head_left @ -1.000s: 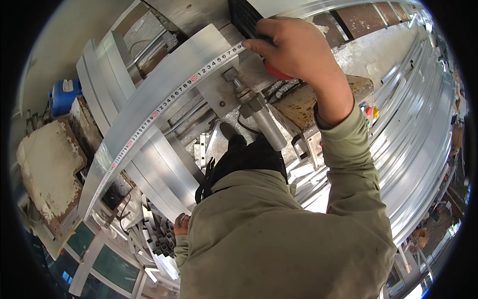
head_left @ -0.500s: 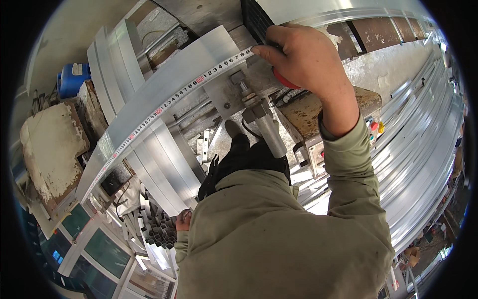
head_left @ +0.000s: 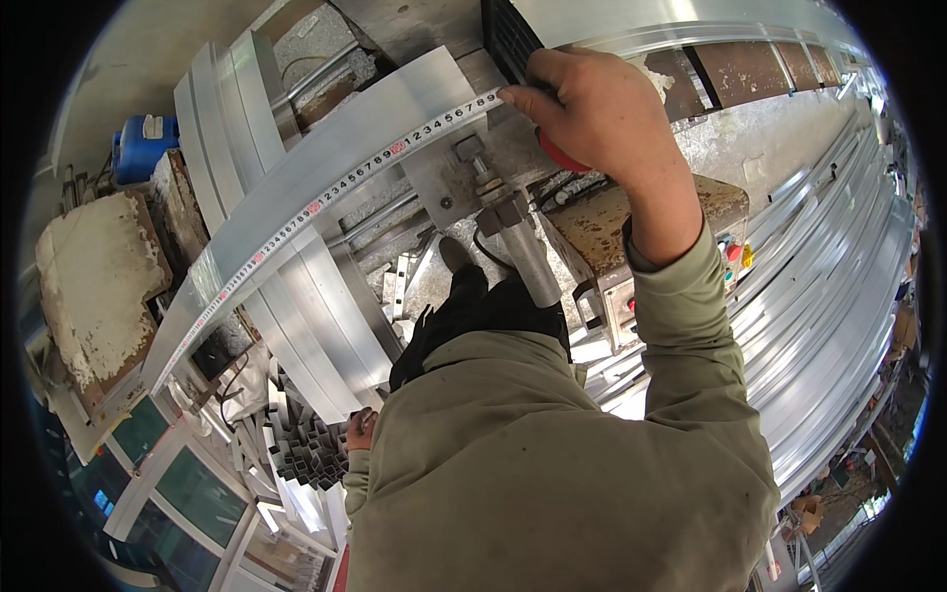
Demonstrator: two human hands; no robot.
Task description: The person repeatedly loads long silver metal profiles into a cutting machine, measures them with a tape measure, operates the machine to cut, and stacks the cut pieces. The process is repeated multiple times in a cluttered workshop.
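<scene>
My right hand [head_left: 607, 109] is closed around a tape measure [head_left: 562, 153], whose red-edged case shows below the fingers. The thumb presses beside the pulled-out white blade [head_left: 335, 187]. This blade runs left in a long curve along a wide silver aluminium profile [head_left: 296, 178], down to its far-left end. Low beside my body, my left hand [head_left: 362, 431] is small in view, with its fingers curled. My jacket covers part of it, and what it holds, if anything, is hidden.
A metal clamp cylinder [head_left: 528, 257] stands under the profile, near my legs. Further profiles [head_left: 316, 326] cross below it. Cut square tubes [head_left: 311, 449] lie at lower left; long aluminium bars [head_left: 829, 266] fill the right. A worn machine box [head_left: 602, 237] has coloured buttons.
The view has shifted slightly. My right hand keeps its grip on the tape measure at the profile's right end, and the blade still lies along the profile.
</scene>
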